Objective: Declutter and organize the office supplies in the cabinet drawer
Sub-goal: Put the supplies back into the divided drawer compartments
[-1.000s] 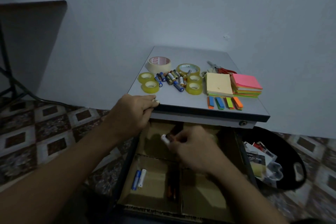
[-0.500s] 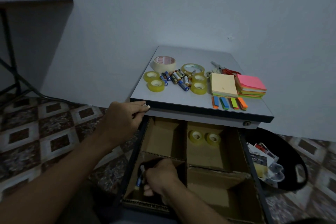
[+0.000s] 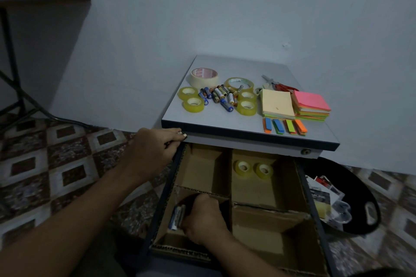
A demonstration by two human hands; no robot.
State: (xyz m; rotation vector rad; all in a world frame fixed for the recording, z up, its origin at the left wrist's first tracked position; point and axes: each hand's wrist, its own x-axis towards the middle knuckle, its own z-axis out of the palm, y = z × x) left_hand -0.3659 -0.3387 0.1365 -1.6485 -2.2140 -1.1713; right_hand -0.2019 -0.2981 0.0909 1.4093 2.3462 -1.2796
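Drawer [image 3: 314, 209] pulled open below the cabinet top [image 3: 225, 119], lined with cardboard dividers [image 3: 230, 175] that make four compartments. Left hand [image 3: 155, 150] at the front-left corner of the cabinet top, grip closed, fingers curled over the edge. Right hand [image 3: 202, 218] down in the near-left compartment, knuckles up, fingers bent against a few blue-and-white cylinders [image 3: 176, 218] lying along the compartment's left side. Cannot tell whether this grip holds one or only touches them; fingertips are hidden. Far-right compartment: two small clear tape rolls [image 3: 253, 168] standing side by side. Far-left and near-right compartments show only cardboard. On the cabinet top, left to right: a masking tape roll [image 3: 204, 77], yellowish clear tape rolls [image 3: 191, 99] flanking a loose heap of batteries [image 3: 221, 96], scissors [image 3: 279, 85] at the back, a pale yellow note pad [image 3: 278, 102] touching a pink-topped pad stack [image 3: 311, 103], and coloured index tabs [image 3: 284, 126] in a row near the front edge. Black bin [image 3: 369, 209] with packaging scraps on the floor just right of the drawer. A dark table [image 3: 45, 0] stands far left.
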